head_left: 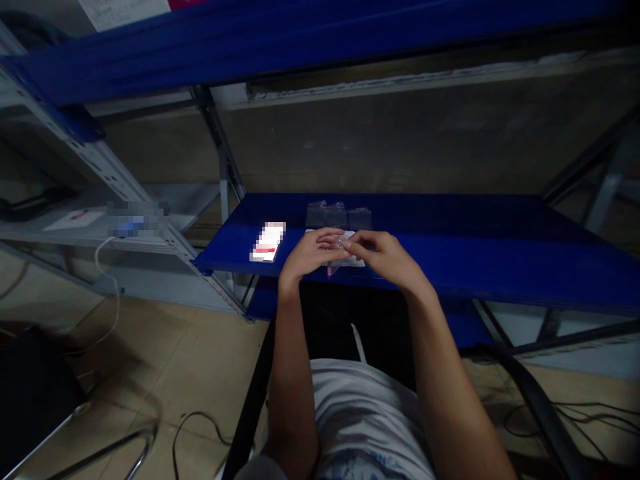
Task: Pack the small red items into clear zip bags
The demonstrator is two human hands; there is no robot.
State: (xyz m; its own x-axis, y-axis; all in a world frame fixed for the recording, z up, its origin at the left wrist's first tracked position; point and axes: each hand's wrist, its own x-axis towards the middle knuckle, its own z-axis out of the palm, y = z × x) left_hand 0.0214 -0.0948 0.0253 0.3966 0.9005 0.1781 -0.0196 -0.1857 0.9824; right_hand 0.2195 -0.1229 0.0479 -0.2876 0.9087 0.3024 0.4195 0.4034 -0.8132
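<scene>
Over the front edge of the blue shelf (475, 260), my two hands meet with fingertips close together. My left hand (313, 253) has its fingers bent around the top of a small clear plastic bag (338, 268). My right hand (385, 255) pinches at the same bag from the other side. Something small and pink shows at the bag's lower end; its kind is too small to tell. A white sheet (357, 262) lies beneath the hands, partly covered by them. Just behind them, more clear plastic bags (326, 215) rest flat on the shelf.
Left of my hands lies a bright, pixelated phone-like rectangle (270, 241). A blue beam (320, 47) crosses above. The grey shelf (190, 207) at left carries a paper and a blue item with a white cable (117, 293). Black cables (200, 415) lie on the floor.
</scene>
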